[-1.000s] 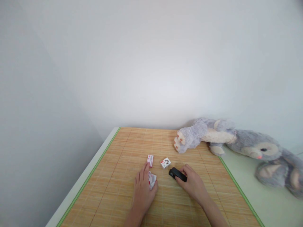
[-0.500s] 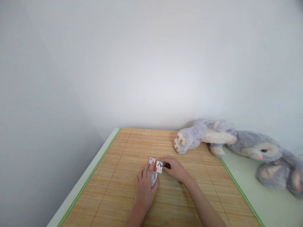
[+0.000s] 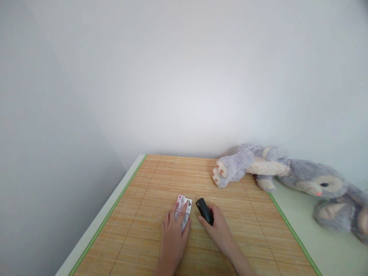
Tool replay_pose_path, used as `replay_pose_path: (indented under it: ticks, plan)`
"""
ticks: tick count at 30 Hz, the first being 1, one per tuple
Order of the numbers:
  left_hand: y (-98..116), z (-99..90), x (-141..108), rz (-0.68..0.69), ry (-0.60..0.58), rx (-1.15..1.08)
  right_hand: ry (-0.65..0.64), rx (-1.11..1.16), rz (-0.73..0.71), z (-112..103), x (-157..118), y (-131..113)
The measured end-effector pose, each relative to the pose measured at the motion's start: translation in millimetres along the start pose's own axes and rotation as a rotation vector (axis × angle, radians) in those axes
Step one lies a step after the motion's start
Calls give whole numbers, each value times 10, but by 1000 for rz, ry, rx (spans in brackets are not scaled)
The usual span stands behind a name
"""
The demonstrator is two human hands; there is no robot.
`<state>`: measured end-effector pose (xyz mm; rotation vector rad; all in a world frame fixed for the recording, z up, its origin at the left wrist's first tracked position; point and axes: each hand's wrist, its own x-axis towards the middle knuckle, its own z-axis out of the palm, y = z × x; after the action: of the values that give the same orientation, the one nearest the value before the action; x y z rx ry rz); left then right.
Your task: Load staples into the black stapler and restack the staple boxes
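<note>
My left hand [image 3: 174, 234] lies over two small cardboard boxes, its fingers on top and the thumb along the right side. One is a white-and-pink box [image 3: 180, 200]; against its right side is a white box [image 3: 188, 205] with a dark picture printed on it. Their near parts are hidden under my fingers. Just to the right, my right hand [image 3: 216, 226] is closed around a black stapler [image 3: 203, 209], thumb on the left and fingers on the right. The stapler's far end points up and left, apart from the boxes.
A bamboo mat [image 3: 149, 230] with green edging covers the pale table [image 3: 330, 253]. A grey plush toy [image 3: 304, 174] lies across the mat's back right corner and the table beyond. A white wall [image 3: 184, 76] stands behind.
The white box has shifted left against the pink one, under my left fingers. My right hand has moved away from it and nearer to me, and the stapler now shows more fully.
</note>
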<state>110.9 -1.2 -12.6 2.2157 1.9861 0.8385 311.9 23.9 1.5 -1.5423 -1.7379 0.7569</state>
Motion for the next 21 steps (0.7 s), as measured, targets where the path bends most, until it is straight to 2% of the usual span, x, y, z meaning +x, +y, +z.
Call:
replay_pose_path:
  ticks: [4, 7, 10, 13, 17, 21]
  plan:
    - [-10, 17, -61, -15, 3, 4, -187, 92, 21, 20, -304, -165]
    - [-65, 52, -107, -45, 26, 25, -288, 120, -39, 128, -332, -300]
    - [-205, 46, -125, -92, 56, 63, -290, 90, -93, 319, -254, -396]
    - [-436, -24, -91, -124, 88, 105, -274, -9, -131, 540, -143, -482]
    - [-787, -151, 30, -128, 112, 134, -269, -142, -231, 786, 33, -600]
    - [-1044, -218, 166, -117, 129, 148, -249, -178, -264, 953, 205, -678]
